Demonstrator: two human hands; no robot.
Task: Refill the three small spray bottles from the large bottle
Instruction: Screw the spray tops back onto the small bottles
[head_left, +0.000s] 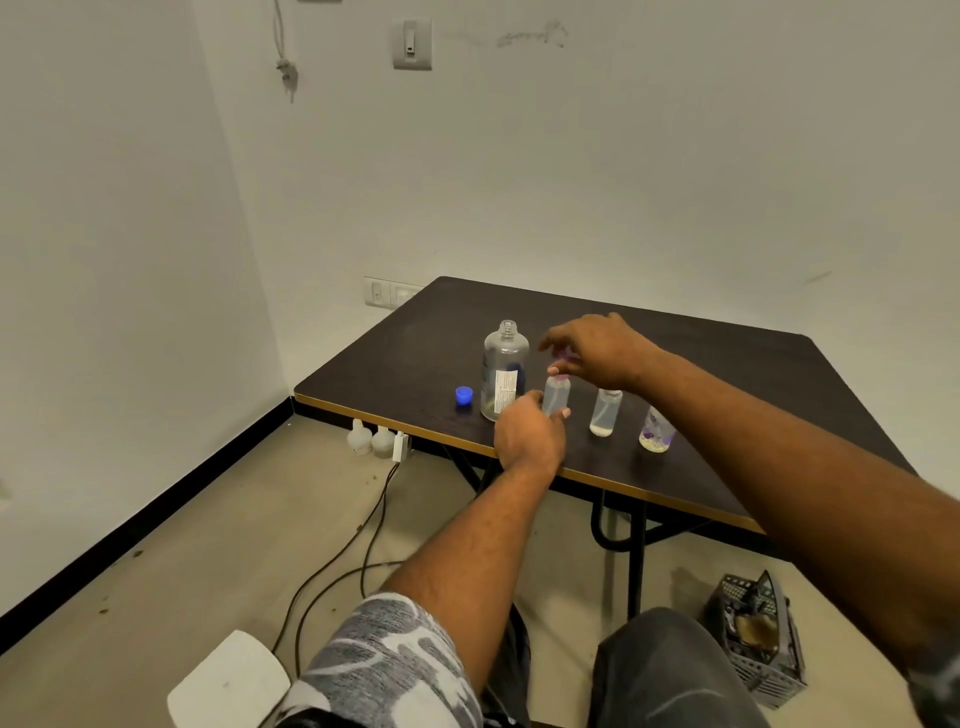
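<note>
A large clear bottle (505, 364) stands uncapped on the dark table (727, 374), its blue cap (464, 396) lying to its left. Three small clear bottles stand in a row to its right. My left hand (527, 434) grips the first small bottle (557, 396) near its base. My right hand (597, 351) is over that bottle's top, its fingers pinching a small purple spray top (565, 356). The middle small bottle (605, 413) and the right one (655, 431), which has purple inside, stand partly behind my right forearm.
The table's near edge has a tan trim. Under it on the floor sit white jugs (370, 440), a power strip and black cables (353, 545). A dark crate (758, 639) stands on the floor at right. A white stool corner (228, 680) shows at bottom left.
</note>
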